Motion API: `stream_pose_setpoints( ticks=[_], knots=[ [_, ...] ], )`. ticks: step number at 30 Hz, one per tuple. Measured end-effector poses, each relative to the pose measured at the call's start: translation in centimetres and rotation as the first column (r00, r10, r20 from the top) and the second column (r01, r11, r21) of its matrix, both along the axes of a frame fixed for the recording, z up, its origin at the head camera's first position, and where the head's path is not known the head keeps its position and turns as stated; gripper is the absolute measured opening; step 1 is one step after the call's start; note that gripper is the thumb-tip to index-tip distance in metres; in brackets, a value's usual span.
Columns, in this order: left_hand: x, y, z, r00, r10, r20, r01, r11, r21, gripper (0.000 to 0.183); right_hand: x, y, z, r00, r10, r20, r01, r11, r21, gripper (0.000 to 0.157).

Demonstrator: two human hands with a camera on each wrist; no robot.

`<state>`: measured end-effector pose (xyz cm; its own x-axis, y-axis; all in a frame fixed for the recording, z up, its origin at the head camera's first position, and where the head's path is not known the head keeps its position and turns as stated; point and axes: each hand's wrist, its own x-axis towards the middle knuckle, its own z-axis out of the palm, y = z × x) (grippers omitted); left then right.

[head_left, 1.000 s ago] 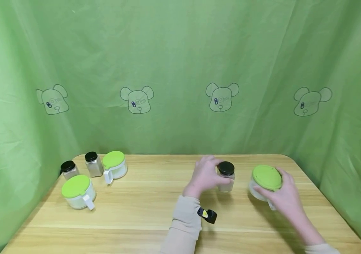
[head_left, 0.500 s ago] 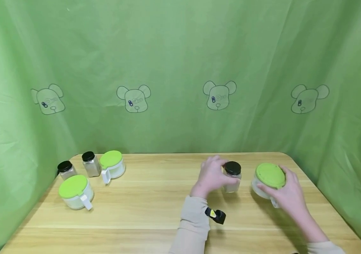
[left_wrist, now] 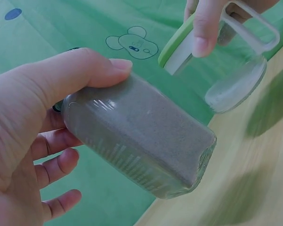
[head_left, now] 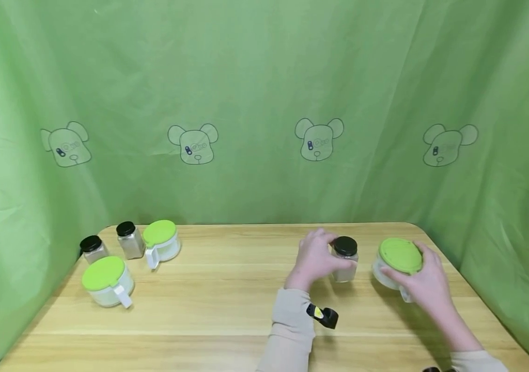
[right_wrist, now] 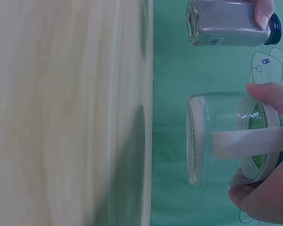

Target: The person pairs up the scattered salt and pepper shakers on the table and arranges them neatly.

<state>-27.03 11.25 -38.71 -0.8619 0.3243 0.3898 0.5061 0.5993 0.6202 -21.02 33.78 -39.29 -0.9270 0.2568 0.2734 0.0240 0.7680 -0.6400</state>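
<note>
My left hand (head_left: 322, 257) grips a small square glass jar (head_left: 345, 260) with a black cap, filled with grey powder. The left wrist view shows that jar (left_wrist: 141, 141) tilted, my thumb on top and fingers underneath, above the wooden table (head_left: 208, 310). My right hand (head_left: 415, 274) holds a clear glass pot with a green lid (head_left: 398, 257) just to the right. In the right wrist view the pot (right_wrist: 217, 155) shows a white handle (right_wrist: 247, 141), with thumb and fingers round its lid end, and the small jar (right_wrist: 226, 23) beside it.
At the table's far left stand two more black-capped jars (head_left: 91, 247) (head_left: 128, 239) and two green-lidded pots (head_left: 161, 240) (head_left: 106, 279). Green cloth with bear prints (head_left: 264, 103) hangs behind and at both sides. A black device (head_left: 322, 316) sits on my left wrist.
Both hands have drifted a little to the right with the jar and the pot still held. The things at the left have not moved.
</note>
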Motion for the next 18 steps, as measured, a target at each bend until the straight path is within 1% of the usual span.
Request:
stream_pose_setpoints(
  ticks=[2, 5, 12, 18],
  knots=[
    [0.1, 0.2, 0.0, 1.0, 0.002, -0.004, -0.002, 1.0, 0.001, 0.051, -0.1, 0.0, 0.0, 1.0, 0.0, -0.002, 0.0, 1.0, 0.001, 0.109],
    [0.1, 0.7, -0.1, 1.0, 0.003, -0.027, -0.004, 1.0, -0.019, 0.053, -0.2, 0.1, 0.0, 1.0, -0.003, -0.005, 0.003, 1.0, 0.0, 0.109],
    [0.3, 1.8, -0.5, 0.994, -0.007, -0.11, -0.004, 0.996, -0.094, 0.056, -0.2, 0.5, -0.1, 1.0, -0.018, -0.004, 0.018, 1.0, 0.003, 0.109],
    [1.1, 2.8, -0.8, 0.992, -0.02, -0.124, 0.007, 0.995, -0.101, 0.057, -0.2, 1.0, -0.3, 1.0, -0.018, -0.007, 0.018, 1.0, 0.012, 0.108]
  ],
)
